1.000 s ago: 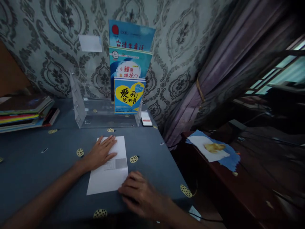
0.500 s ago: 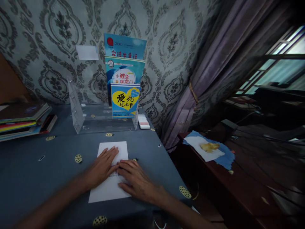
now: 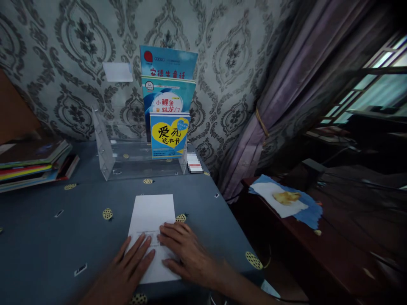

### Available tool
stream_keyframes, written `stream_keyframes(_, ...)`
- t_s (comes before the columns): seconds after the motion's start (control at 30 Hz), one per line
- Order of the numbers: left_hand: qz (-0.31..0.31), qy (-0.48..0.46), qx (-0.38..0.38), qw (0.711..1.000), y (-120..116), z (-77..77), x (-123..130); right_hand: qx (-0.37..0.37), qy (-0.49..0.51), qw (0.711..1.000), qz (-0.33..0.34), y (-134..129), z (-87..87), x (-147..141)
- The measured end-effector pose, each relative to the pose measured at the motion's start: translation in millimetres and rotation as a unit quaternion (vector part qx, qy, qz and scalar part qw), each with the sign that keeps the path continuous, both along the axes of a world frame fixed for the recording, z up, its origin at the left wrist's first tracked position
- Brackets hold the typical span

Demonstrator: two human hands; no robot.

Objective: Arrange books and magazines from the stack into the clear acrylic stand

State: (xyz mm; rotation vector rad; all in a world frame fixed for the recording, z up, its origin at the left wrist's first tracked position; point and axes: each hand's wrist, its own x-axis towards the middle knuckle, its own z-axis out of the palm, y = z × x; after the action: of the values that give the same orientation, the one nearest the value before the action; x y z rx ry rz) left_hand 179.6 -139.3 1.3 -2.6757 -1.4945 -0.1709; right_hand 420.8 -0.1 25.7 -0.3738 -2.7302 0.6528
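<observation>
A white sheet of paper (image 3: 154, 211) lies flat on the blue-grey tablecloth near the table's front edge, with faint print around its middle. My left hand (image 3: 130, 262) rests on the sheet's lower left part, palm down, fingers stretched out and apart. On the lower right side of the same sheet lies my right hand (image 3: 186, 250), also palm down with its fingers extended and thumb spread. Neither hand grips anything. Parts of the paper are hidden beneath both hands.
Behind the paper stands a clear tiered rack (image 3: 104, 146) holding several children's books (image 3: 170, 135) at its right end. A stack of books (image 3: 34, 163) lies at the left. Right of the table, a dark red bench (image 3: 286, 237) carries a blue cloth (image 3: 313, 216). A purple curtain (image 3: 270, 110) hangs behind.
My left hand has slid from the upper part of the sheet down to its lower left. The right hand stays on the right side, and the view has shifted slightly.
</observation>
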Motion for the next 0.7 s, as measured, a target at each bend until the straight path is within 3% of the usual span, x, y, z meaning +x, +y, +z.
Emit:
stream_keyframes(0.17, -0.009, 0.011, 0.074, 0.997, -17, -18.2, 4, -0.004, -0.059, 0.997, 0.057, -13, 16.7, 23)
stream_keyframes(0.33, -0.068, -0.018, 0.097, 0.993, -23, -5.5, 4, -0.008, -0.071, 0.990, 0.121, -19, 25.1, 43)
stream_keyframes(0.43, -0.069, -0.073, 0.099, 0.990, -24, 5.5, -2, -0.009, -0.056, 0.991, 0.122, -19, 22.3, 47)
stream_keyframes(0.6, 0.064, -0.240, 0.056, 0.967, -14, 35.8, -11, 0.003, 0.003, 1.000, 0.021, -7, 19.5, 45)
stream_keyframes(0.67, 0.111, -0.320, 0.028, 0.941, 2, 55.6, -8, 0.006, 0.044, 0.999, -0.006, 3, 20.8, 40)
stream_keyframes(0.7, 0.165, -0.372, 0.041, 0.913, 13, 66.1, -5, 0.011, 0.071, 0.997, -0.017, 9, 21.5, 36)
